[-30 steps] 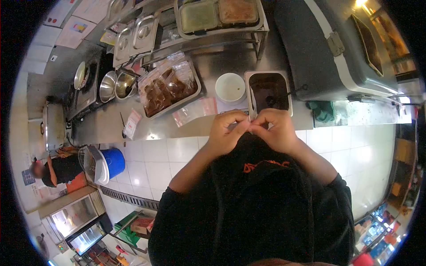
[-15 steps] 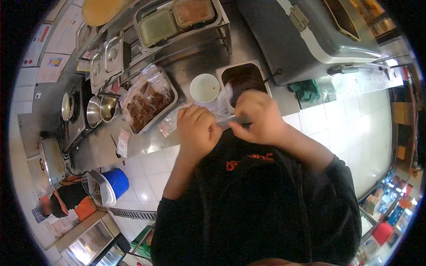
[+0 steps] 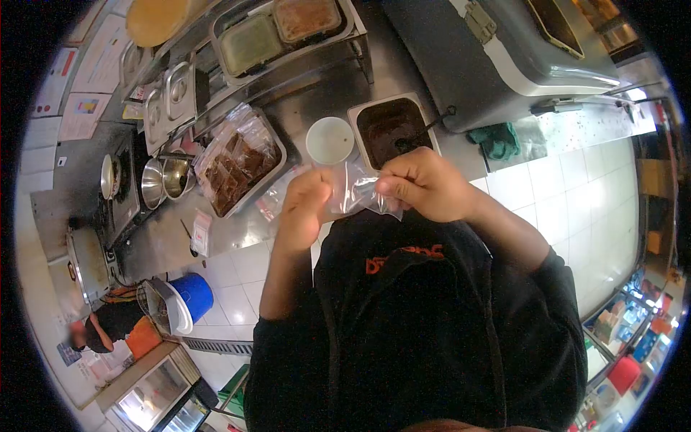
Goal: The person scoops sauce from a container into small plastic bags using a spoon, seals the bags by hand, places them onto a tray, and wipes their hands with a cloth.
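Observation:
A clear plastic bag is stretched between my two hands, in front of my chest. My left hand is closed at its left edge, slightly blurred. Thumb and bent fingers of my right hand pinch its right edge. Just beyond the bag stands a white bowl with a small dark speck inside. Right of the bowl, a steel pan contains dark brown sauce, and a ladle handle leans over its rim.
A tray left of the bowl is piled with filled brown bags. Covered containers sit on a raised rack behind. A large grey box stands right, beside a green cloth. Another person is at far left near a blue bucket.
My hands have moved apart slightly, and the bag now hangs spread flat between them instead of bunched up. My right hand has turned, uncovering more of the sauce pan.

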{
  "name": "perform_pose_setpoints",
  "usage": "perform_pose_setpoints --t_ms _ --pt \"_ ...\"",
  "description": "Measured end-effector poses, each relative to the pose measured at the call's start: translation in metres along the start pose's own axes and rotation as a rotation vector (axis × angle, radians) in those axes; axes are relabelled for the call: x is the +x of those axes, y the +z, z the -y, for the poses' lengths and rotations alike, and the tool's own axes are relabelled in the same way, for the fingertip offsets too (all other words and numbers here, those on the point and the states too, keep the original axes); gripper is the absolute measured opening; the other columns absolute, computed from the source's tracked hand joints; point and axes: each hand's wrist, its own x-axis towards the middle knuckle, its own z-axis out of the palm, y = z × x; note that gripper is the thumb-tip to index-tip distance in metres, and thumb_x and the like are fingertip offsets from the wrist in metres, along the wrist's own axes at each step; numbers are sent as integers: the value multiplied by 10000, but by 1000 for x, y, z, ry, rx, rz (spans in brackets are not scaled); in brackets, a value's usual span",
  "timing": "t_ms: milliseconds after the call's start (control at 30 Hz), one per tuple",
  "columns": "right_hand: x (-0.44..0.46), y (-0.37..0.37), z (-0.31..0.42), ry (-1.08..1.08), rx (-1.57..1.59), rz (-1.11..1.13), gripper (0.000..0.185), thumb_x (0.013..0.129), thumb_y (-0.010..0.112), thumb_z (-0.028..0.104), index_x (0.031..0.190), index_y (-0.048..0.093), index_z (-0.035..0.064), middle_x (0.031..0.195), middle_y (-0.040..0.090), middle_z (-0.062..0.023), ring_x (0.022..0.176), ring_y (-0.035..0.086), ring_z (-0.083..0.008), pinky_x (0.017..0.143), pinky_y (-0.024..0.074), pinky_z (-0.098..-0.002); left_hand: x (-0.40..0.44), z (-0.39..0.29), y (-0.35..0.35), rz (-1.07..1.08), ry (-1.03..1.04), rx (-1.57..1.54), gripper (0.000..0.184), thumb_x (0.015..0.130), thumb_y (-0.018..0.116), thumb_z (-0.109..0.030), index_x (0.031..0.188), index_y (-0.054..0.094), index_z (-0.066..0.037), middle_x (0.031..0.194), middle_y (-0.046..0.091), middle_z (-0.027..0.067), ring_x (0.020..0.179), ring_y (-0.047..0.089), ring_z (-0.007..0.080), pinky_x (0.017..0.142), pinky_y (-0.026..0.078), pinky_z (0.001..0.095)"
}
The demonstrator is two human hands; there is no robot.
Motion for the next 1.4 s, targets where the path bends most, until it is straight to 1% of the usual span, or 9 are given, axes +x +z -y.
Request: perform_pose_setpoints --t_ms 167,400,533,600,700,800,900,1200,1400 --pt "2 2 -13 -169 -115 -61 237 937 584 195 841 619 -19 707 609 -139 651 613 -236 606 468 -350 15 0 42 -78 370 -249 962 787 747 -452 1464 162 -98 1311 484 245 1230 477 357 1022 404 473" --pt "6 9 -38 -388 -202 -439 242 913 615 215 1004 642 -8 850 637 -145 816 642 -288 741 484 -355 14 13 27 -189 360 -132 854 787 777 -331 1414 249 -90 1274 512 222 1197 498 313 995 422 428" --pt "-9 -24 -72 41 -498 -729 204 845 642 123 1023 638 24 906 662 -168 799 642 -331 731 507 -392 14 23 10 -240 398 75 765 777 789 -242 1354 312 -86 1231 526 186 1147 508 254 974 407 380" --pt "-26 -42 -106 328 -463 -694 233 885 630 115 1080 597 -7 956 618 -149 818 624 -182 657 501 -313 8 29 5 -236 346 71 739 783 778 -188 1348 314 -77 1215 526 159 1153 495 237 985 384 379" --pt "-35 -46 -163 289 -405 -868 162 859 617 125 943 639 -12 867 666 -151 767 644 -288 702 505 -355 -1 43 2 -258 174 -11 741 774 783 -181 1343 321 -72 1209 524 143 1153 492 226 989 380 374" --pt "-24 -43 -170 436 366 -831 181 882 614 152 936 634 -20 839 655 -93 762 613 -198 689 489 -322 -1 66 1 -241 37 17 773 759 797 -253 1342 323 -68 1216 525 152 1111 509 216 956 413 352" --pt "-11 -56 -199 449 105 -568 145 943 561 172 1008 584 44 845 563 -3 749 518 -116 616 437 -276 5 83 3 -220 6 -47 747 771 784 -203 1340 322 -56 1201 529 137 1121 501 204 971 396 348" --pt "-55 -25 -227 332 328 -695 90 968 525 127 917 535 53 792 512 4 723 513 -101 633 450 -260 11 95 10 -166 -8 -162 771 752 808 -174 1344 330 -53 1192 527 142 1109 515 211 958 419 338" --pt "-88 -5 -228 231 554 -910 109 979 524 120 1049 484 48 830 541 -20 745 516 -100 668 453 -252 30 106 26 -50 -27 -272 767 728 774 -23 1355 335 -60 1219 520 131 1166 513 231 986 415 365"
